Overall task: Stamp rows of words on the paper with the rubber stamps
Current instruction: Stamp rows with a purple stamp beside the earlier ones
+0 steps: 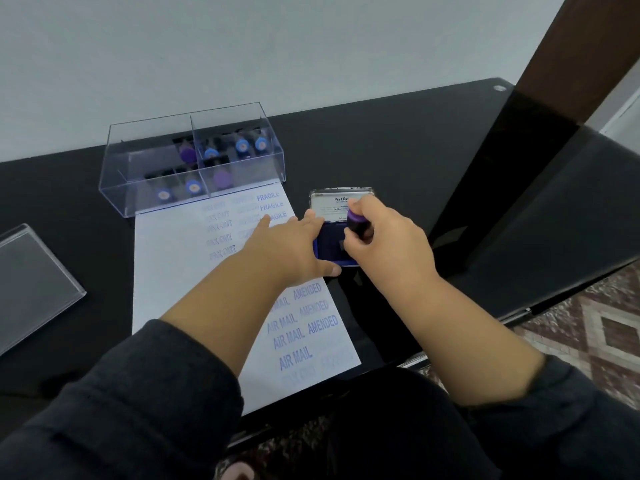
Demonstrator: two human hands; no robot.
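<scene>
Leftmost, a clear lid [33, 282] lay flat on the black table [398, 150], and behind the paper [173, 271] stood a clear divided box [149, 168] holding blue- and purple-capped rubber stamps [242, 146]. Further right, the paper carried rows reading FAX OUT, FRAGILE, AIR MAIL and AMENDED, and the left hand [291, 247] lay across its right edge, fingers straight, touching the near left side of the ink pad [334, 245]. At the right, the right hand [384, 237] gripped a purple-capped stamp [356, 221] with curled fingers, set down on the pad's dark blue surface in front of its raised lid.
</scene>
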